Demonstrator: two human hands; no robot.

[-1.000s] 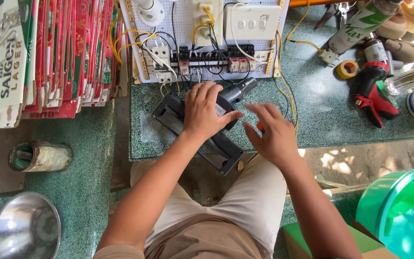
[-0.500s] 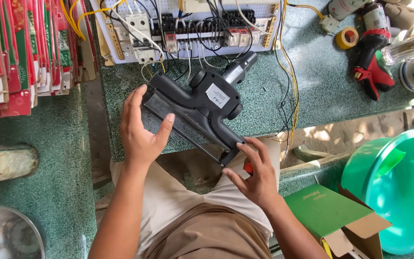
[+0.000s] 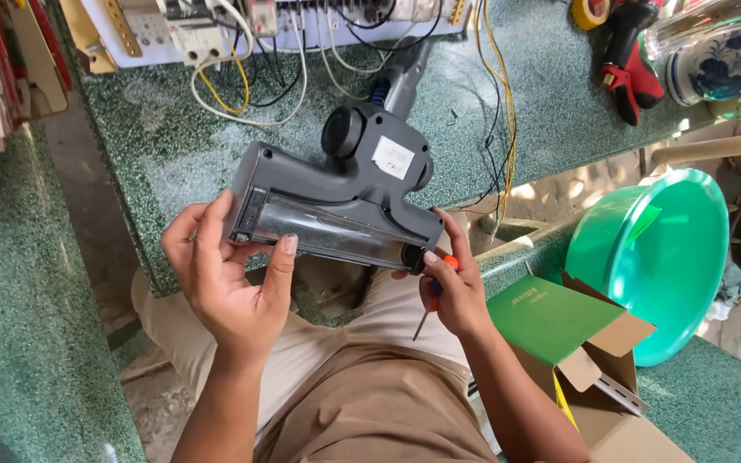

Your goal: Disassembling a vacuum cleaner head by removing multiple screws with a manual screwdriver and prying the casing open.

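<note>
Between both hands, a grey plastic vacuum head (image 3: 336, 193) has been lifted nearer than a moment ago. Left hand (image 3: 229, 274) clamps its left end; right hand (image 3: 452, 291) pinches the right end, also gripping an orange screwdriver (image 3: 432, 296). Beneath lies the speckled green table (image 3: 173, 146).

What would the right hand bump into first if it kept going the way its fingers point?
Probably the grey vacuum head: the right hand, holding a screwdriver, already has its fingertips at that head's right end cap.
</note>
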